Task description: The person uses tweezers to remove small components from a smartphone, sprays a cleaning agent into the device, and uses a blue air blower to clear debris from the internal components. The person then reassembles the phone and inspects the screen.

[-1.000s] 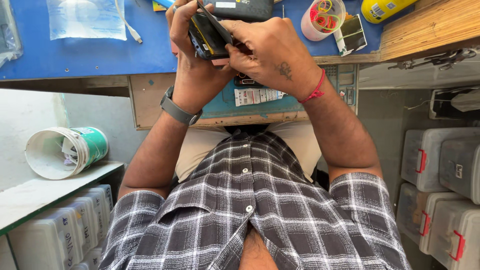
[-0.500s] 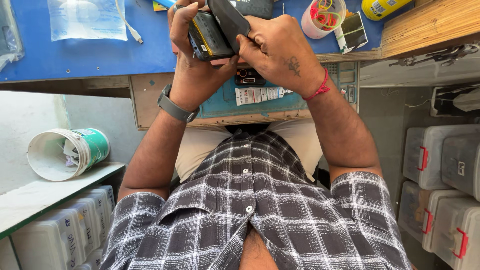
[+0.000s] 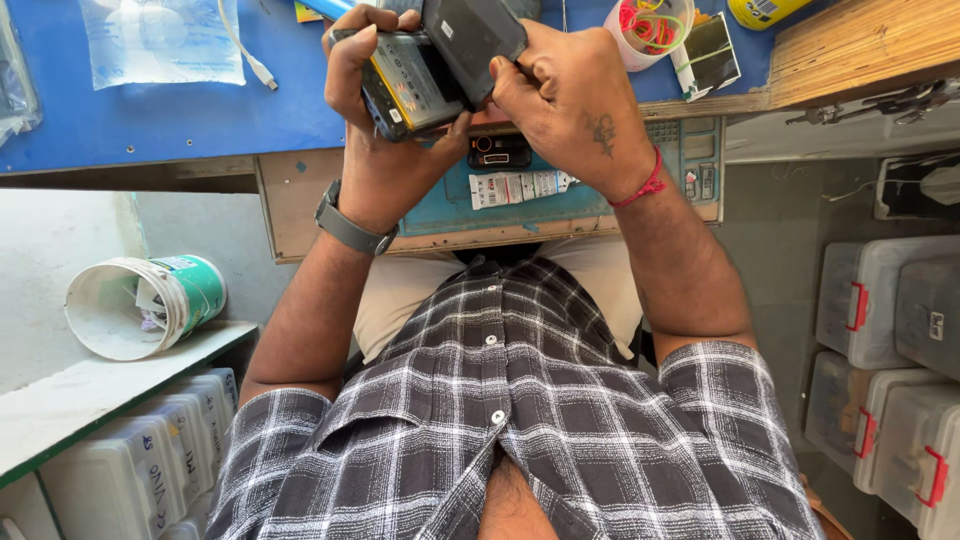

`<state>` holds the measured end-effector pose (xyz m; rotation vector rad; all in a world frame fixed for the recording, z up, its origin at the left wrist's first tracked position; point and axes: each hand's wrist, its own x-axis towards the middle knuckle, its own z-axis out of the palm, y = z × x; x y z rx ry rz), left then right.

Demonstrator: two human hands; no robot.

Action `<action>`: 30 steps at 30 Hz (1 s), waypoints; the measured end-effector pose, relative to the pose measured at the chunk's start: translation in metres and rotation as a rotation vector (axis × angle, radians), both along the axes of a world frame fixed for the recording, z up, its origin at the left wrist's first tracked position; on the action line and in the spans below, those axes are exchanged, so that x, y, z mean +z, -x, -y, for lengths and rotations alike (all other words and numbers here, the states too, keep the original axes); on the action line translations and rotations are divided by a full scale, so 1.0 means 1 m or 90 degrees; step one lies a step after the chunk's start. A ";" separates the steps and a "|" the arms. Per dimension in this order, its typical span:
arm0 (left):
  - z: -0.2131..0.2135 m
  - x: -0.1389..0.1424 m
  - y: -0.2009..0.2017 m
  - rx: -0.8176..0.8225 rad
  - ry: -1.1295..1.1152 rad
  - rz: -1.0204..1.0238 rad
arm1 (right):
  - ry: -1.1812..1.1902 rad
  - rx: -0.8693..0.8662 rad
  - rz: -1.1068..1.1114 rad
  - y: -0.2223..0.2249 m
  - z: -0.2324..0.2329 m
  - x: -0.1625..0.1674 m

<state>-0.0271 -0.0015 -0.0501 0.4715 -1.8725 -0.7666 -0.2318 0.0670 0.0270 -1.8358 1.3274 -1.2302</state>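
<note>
The left hand [image 3: 375, 120] grips a dark opened phone body [image 3: 410, 90]; the right hand [image 3: 575, 105] pinches its black back cover [image 3: 470, 40]. A white cup [image 3: 650, 30] holds rubber bands (red, yellow).

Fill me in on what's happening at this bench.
A person in a checked shirt is working on an opened phone. The left hand grips the phone body, its insides exposed, while the right hand holds the dark back panel tilted up off it. Both are raised over a blue-topped bench.

Clear plastic packet [image 3: 160, 42] on blue bench [image 3: 150, 120]
</note>
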 end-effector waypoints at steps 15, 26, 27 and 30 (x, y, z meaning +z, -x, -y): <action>-0.011 -0.005 0.010 0.003 0.016 -0.032 | -0.007 -0.208 0.272 -0.020 -0.022 -0.039; -0.017 -0.007 0.016 0.054 0.035 -0.051 | -0.005 -0.304 -0.206 -0.039 0.000 -0.049; -0.018 -0.008 0.015 0.052 0.035 -0.053 | -0.028 -0.336 -0.247 -0.037 0.000 -0.054; -0.018 -0.010 0.015 0.053 0.045 -0.071 | -0.010 -0.320 -0.028 -0.028 -0.001 -0.066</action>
